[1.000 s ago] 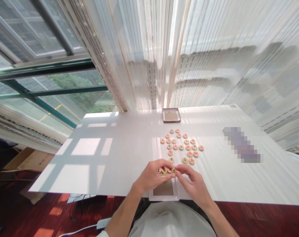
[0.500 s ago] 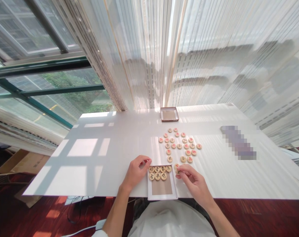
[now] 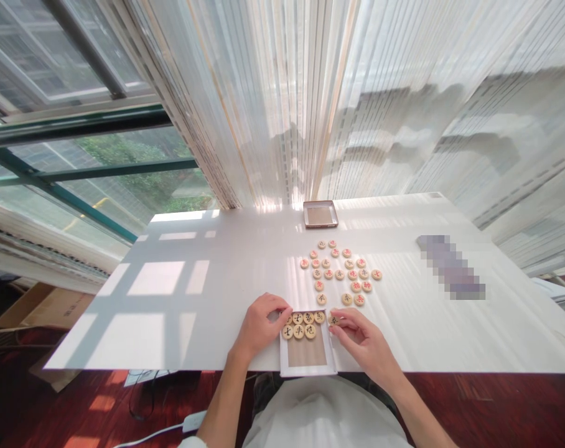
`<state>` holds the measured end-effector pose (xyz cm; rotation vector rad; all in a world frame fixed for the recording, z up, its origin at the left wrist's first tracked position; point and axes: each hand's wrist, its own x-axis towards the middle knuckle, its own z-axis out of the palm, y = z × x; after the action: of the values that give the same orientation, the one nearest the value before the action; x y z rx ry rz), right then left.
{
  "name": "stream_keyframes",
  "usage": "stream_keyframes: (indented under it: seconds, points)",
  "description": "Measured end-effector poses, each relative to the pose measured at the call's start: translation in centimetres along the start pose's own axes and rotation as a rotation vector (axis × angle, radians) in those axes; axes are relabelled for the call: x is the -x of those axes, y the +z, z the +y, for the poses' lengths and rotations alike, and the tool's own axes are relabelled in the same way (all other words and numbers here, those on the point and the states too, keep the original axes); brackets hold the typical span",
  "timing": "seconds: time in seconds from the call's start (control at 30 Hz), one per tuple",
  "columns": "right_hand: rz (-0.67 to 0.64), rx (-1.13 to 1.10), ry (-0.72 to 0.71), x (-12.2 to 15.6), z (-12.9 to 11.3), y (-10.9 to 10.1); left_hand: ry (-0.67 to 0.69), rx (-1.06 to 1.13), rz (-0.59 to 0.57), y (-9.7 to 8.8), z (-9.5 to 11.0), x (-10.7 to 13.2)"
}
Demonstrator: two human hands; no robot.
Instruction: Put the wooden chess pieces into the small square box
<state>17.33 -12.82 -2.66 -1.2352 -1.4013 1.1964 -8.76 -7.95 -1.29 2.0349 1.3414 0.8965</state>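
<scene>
In front of me lies a shallow white box (image 3: pixel 330 351) with a brown bottom. Two rows of Chinese chess pieces (image 3: pixel 309 331) with black characters fill its far part. My left hand (image 3: pixel 261 323) is at the box's far left corner, thumb and fingertips closed at the rim and partly covering the corner piece. Just outside the right rim, my right hand (image 3: pixel 364 339) pinches a Chinese chess piece with a black character (image 3: pixel 333 319) between thumb and fingers. Beyond the box, loose Chinese chess pieces (image 3: pixel 352 274) with red and black characters are spread face up.
A shallow box lid (image 3: pixel 320 214) with a brown inside lies at the far edge of the white table (image 3: pixel 226 267). A blurred-out object (image 3: pixel 450 267) rests on the right. Striped curtains (image 3: pixel 282 112) hang behind the table, with a window at left.
My left hand has moved slightly right, onto the box's far corner. In my right hand the black-marked piece now shows its face; the red marking seen there earlier no longer shows.
</scene>
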Motion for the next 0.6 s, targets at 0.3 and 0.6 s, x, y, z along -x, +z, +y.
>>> stream_keyframes:
  seconds: [0.3, 0.6]
  points:
    - [0.023, -0.042, 0.008, 0.3, 0.47, 0.16, -0.023, 0.001, -0.007, -0.03, -0.09, 0.01]
    - [0.019, -0.028, 0.025, 0.16, 0.02, 0.1, -0.032, -0.002, -0.009, -0.13, 0.16, 0.05]
